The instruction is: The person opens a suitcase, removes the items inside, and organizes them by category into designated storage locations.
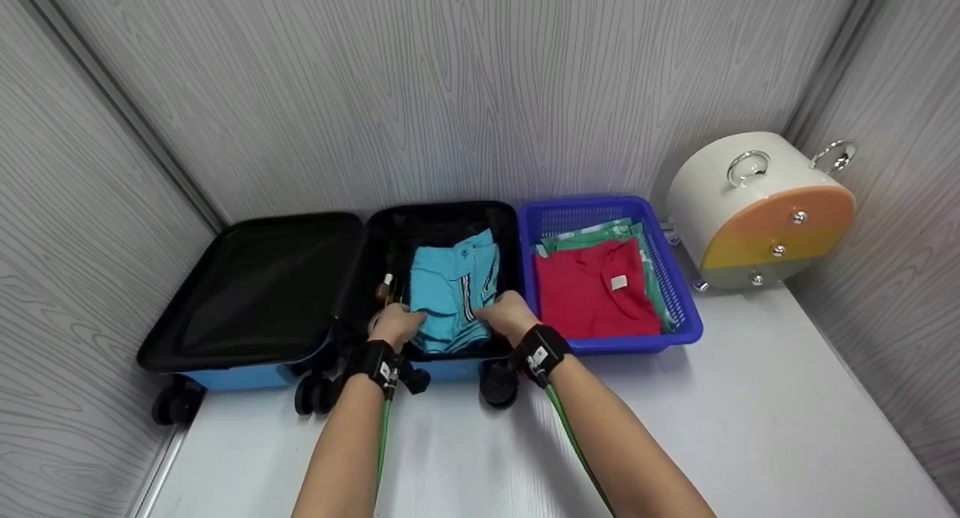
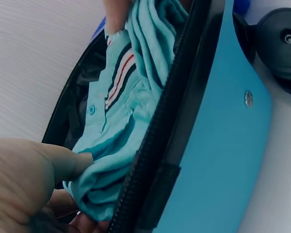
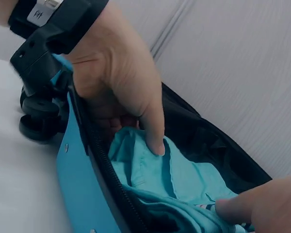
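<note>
A folded light-blue garment (image 1: pixel 448 289) with a button and dark, white and red stripes lies in the right half of an open blue suitcase (image 2: pixel 218 160) with black lining. At its near left corner my left hand (image 1: pixel 397 324) pinches the fabric, thumb on top and fingers under the folded edge in the left wrist view. My right hand (image 3: pixel 121 73) grips the opposite near corner, its thumb pressed on the cloth and its other fingers partly hidden behind the folds. A small brown bottle with a white cap (image 1: pixel 384 288) lies beside the garment, inside the suitcase.
The suitcase's other half (image 1: pixel 262 285) lies open at the left, black inside, with wheels at its near edge. Right of the suitcase stands a blue plastic basket (image 1: pixel 686 327) holding red (image 1: pixel 592 297) and green clothes. A white drum-shaped container (image 1: pixel 724 166) with coloured bands sits farther right. Walls enclose the table.
</note>
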